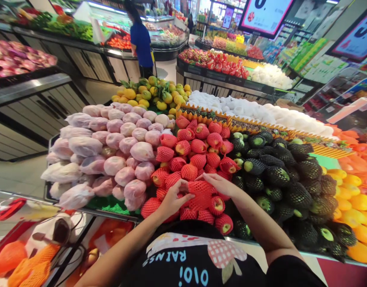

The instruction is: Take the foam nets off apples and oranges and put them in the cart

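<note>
Both my hands rest on one apple wrapped in a red foam net [201, 194], near the front of a heap of red-netted apples [198, 153]. My left hand [173, 199] curls around the apple's left side, fingers bent. From the right, my right hand [220, 184] lies over its top, fingers pressed on the net. Pink-bagged fruit [111, 147] is stacked to the left. Green fruit in black nets [279, 175] is stacked to the right.
Yellow-green citrus [153, 93] and white-netted fruit [255, 109] lie behind the heaps, orange fruit [350, 187] at the far right. A person in a blue top [141, 44] stands in the aisle by the far counters. A cart with orange nets [28, 259] is at lower left.
</note>
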Tool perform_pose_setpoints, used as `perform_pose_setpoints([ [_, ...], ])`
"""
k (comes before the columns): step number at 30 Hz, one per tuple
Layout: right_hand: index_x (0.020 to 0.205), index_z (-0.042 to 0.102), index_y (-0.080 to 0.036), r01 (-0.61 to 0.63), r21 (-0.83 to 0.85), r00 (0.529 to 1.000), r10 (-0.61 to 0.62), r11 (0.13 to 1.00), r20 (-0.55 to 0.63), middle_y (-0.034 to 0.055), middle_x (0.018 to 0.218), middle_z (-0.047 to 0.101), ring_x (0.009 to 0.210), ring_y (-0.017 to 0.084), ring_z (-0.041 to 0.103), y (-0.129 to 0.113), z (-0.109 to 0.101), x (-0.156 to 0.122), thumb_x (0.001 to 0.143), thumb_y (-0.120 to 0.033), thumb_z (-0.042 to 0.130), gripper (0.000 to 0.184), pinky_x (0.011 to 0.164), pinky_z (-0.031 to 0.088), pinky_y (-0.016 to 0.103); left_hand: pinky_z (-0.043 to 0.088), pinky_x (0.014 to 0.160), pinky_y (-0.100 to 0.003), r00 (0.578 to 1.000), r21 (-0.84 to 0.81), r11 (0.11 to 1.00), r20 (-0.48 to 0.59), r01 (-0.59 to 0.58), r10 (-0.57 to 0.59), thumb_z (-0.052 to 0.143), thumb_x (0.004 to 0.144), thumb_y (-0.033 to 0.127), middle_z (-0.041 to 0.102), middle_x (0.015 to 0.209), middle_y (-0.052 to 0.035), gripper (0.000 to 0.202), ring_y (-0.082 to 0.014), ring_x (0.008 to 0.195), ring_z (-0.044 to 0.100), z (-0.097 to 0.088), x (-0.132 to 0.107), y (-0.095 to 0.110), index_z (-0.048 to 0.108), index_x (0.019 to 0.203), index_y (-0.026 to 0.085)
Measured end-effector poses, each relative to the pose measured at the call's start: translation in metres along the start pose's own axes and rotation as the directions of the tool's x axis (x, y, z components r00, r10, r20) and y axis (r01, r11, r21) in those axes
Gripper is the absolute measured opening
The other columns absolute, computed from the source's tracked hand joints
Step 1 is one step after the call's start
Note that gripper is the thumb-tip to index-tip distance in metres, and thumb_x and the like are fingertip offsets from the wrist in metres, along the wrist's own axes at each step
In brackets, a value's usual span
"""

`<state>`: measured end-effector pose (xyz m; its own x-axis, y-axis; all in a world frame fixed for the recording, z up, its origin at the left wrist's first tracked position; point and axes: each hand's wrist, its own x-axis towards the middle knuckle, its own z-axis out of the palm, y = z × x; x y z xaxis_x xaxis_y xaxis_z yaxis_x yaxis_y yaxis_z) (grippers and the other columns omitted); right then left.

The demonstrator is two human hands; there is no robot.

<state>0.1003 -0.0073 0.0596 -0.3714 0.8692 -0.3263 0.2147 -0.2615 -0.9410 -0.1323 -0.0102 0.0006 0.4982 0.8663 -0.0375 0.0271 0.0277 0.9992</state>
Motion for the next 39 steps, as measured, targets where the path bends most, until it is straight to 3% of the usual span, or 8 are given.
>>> perform_pose_setpoints([
  [9, 0.108, 0.072, -0.024, 0.092, 0.41, 0.939, 0.058, 0.907, -0.34, 0.0023, 0.108, 0.069, 0.088, 0.014, 0.063, 0.061, 0.09, -0.025, 0.069, -0.052, 0.091, 0.052, 0.086, 0.05, 0.029, 0.051, 0.089, -0.03, 0.997, 0.082, 0.995, -0.045, -0.053, 0.057, 0.066, 0.086, 0.022, 0.068, 0.104, -0.007, 0.01, -0.0193, 0.1, 0.065, 0.013, -0.016, -0.023, 0.069, 0.093, 0.017],
  [16, 0.075, 0.065, -0.019, 0.201, 0.478, 0.867, 0.072, 0.855, -0.493, -0.0002, 0.081, 0.057, 0.079, 0.013, 0.053, 0.079, 0.082, -0.052, 0.069, -0.046, 0.092, 0.039, 0.075, 0.045, 0.025, 0.051, 0.092, -0.031, 0.963, 0.045, 0.995, 0.259, -0.09, 0.076, 0.061, 0.09, 0.023, 0.067, 0.103, -0.0072, 0.009, -0.019, 0.098, 0.063, 0.033, -0.008, -0.008, 0.065, 0.095, 0.016],
  [19, 0.074, 0.065, -0.018, 0.266, 0.443, 0.802, 0.059, 0.856, -0.595, 0.0017, 0.086, 0.061, 0.086, 0.016, 0.057, 0.079, 0.075, -0.057, 0.07, -0.049, 0.09, 0.04, 0.084, 0.047, 0.027, 0.049, 0.087, -0.03, 0.962, 0.079, 0.996, 0.271, -0.05, 0.027, 0.057, 0.09, 0.023, 0.065, 0.095, -0.0046, 0.007, -0.0176, 0.091, 0.06, 0.037, 0.0, -0.005, 0.061, 0.091, 0.017],
  [23, 0.084, 0.059, -0.022, 0.316, 0.532, 0.724, 0.162, 0.786, -0.67, -0.0008, 0.084, 0.059, 0.072, 0.013, 0.052, 0.077, 0.069, -0.06, 0.076, -0.052, 0.086, 0.042, 0.068, 0.046, 0.024, 0.049, 0.08, -0.029, 0.953, 0.087, 0.996, 0.3, 0.02, -0.046, 0.056, 0.09, 0.026, 0.063, 0.086, -0.0029, 0.01, -0.0168, 0.084, 0.058, 0.034, 0.018, 0.003, 0.059, 0.086, 0.017],
  [28, 0.092, 0.054, -0.025, 0.388, 0.618, 0.704, 0.213, 0.684, -0.678, -0.0044, 0.076, 0.056, 0.059, 0.01, 0.048, 0.075, 0.065, -0.06, 0.071, -0.05, 0.09, 0.049, 0.057, 0.042, 0.021, 0.052, 0.09, -0.033, 0.981, 0.307, 0.949, 0.192, -0.069, 0.009, 0.055, 0.094, 0.029, 0.07, 0.1, -0.0059, 0.015, -0.0194, 0.093, 0.064, 0.017, 0.083, 0.02, 0.064, 0.097, 0.017],
  [31, 0.093, 0.06, -0.024, 0.336, 0.616, 0.694, 0.255, 0.713, -0.674, -0.0022, 0.081, 0.061, 0.066, 0.011, 0.053, 0.082, 0.066, -0.061, 0.072, -0.056, 0.089, 0.048, 0.061, 0.046, 0.02, 0.049, 0.104, -0.036, 0.994, 0.563, 0.821, 0.092, -0.095, 0.052, 0.058, 0.092, 0.022, 0.069, 0.118, -0.0102, 0.02, -0.0228, 0.109, 0.064, 0.007, 0.138, 0.024, 0.063, 0.11, 0.016],
  [34, 0.096, 0.066, -0.023, 0.285, 0.638, 0.656, 0.34, 0.716, -0.674, 0.002, 0.092, 0.067, 0.078, 0.015, 0.06, 0.095, 0.067, -0.064, 0.069, -0.064, 0.088, 0.053, 0.07, 0.052, 0.024, 0.039, 0.116, -0.042, 0.997, 0.829, 0.554, 0.046, -0.071, 0.059, 0.062, 0.092, 0.024, 0.06, 0.139, -0.0183, 0.041, -0.0311, 0.131, 0.055, 0.002, 0.185, 0.022, 0.059, 0.13, 0.009],
  [39, 0.086, 0.066, -0.023, 0.242, 0.619, 0.724, 0.285, 0.748, -0.628, 0.0012, 0.081, 0.062, 0.071, 0.017, 0.056, 0.113, 0.06, -0.067, 0.061, -0.056, 0.093, 0.05, 0.066, 0.049, 0.028, 0.041, 0.111, -0.051, 0.999, 0.966, 0.26, -0.01, 0.019, -0.036, 0.071, 0.087, 0.048, 0.056, 0.143, -0.027, 0.081, -0.0421, 0.13, 0.056, 0.004, 0.23, 0.009, 0.045, 0.15, 0.005],
])
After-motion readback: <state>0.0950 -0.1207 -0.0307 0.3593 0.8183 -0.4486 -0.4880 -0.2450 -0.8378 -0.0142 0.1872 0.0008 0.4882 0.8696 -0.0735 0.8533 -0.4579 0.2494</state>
